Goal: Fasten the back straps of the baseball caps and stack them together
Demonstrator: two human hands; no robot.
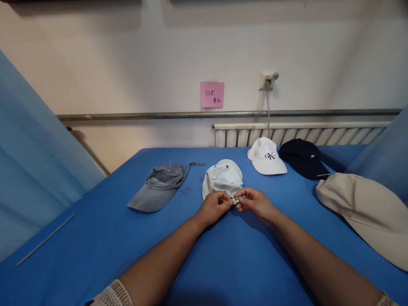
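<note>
A pale mint-white baseball cap [223, 175] lies in the middle of the blue-covered table, its brim away from me and its back strap towards me. My left hand [214, 209] pinches the cap's strap between thumb and fingers at the near edge. Right beside it, my right hand [259, 206] is closed on a small gold-coloured metal buckle [236, 200] on that strap. The fingertips of both hands almost meet, and they partly hide the strap end.
A grey cap [165, 180] with a loose strap lies left. To the right are a white cap [267, 157], a navy cap [301, 155] and a large beige cap [366, 206]. A thin stick [46, 240] lies near the left edge of the table [105, 242].
</note>
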